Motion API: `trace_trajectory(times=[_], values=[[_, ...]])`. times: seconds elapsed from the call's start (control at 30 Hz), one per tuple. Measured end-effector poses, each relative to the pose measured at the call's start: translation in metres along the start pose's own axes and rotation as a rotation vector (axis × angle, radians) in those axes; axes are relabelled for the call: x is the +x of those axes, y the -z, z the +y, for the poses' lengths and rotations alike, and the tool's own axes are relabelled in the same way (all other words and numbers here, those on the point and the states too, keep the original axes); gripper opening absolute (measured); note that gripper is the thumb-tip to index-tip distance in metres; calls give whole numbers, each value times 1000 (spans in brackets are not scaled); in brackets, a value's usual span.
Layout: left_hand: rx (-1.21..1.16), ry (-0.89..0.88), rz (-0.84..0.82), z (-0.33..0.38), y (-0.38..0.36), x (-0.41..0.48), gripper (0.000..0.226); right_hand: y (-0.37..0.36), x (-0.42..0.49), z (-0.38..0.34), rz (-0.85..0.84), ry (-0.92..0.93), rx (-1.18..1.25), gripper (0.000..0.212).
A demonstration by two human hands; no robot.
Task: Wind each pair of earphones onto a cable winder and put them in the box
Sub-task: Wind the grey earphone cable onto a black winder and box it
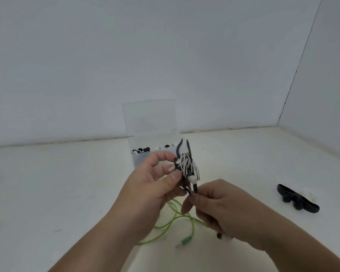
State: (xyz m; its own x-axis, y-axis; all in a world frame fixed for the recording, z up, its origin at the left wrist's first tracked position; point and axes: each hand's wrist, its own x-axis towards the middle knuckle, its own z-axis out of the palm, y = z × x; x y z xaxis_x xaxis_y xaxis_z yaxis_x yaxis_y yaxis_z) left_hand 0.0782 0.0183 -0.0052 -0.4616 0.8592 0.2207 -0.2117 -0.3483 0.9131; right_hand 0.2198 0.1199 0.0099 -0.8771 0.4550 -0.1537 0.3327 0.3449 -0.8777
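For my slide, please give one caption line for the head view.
Both hands, left and right, hold a striped cable on a black winder before the open box.

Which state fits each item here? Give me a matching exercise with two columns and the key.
Column 1:
1. striped earphones
2. green earphones
3. spare black winder
4. clear box

Column 2:
A. lying loose on the table under the hands
B. open, lid up, at the back
C. wound on a winder held in both hands
D. lying alone on the table at the right

Pairs: 1-C, 2-A, 3-D, 4-B
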Motion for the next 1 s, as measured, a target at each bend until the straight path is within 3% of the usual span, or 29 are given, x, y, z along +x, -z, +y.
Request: trace_trajectory(times=[0.2,0.33,0.47,0.73,0.83,1.0], values=[[159,-50,142,-6,5,5,31,1,-5,-5,-59,19,-75,29],[258,-47,181,-8,3,3,19,-2,-6,-8,-83,13,-54,26],[510,-96,226,-9,4,2,26,2,-8,-10,-40,31,-116,25],[733,-188,290,-6,6,0,27,2,-15,-19,5,53,-215,21],[866,-223,283,-2,7,-1,30,4,-19,-23,97,97,-165,22],[999,-246,128,0,5,-3,34,13,-17,-18,460,192,-29,18]])
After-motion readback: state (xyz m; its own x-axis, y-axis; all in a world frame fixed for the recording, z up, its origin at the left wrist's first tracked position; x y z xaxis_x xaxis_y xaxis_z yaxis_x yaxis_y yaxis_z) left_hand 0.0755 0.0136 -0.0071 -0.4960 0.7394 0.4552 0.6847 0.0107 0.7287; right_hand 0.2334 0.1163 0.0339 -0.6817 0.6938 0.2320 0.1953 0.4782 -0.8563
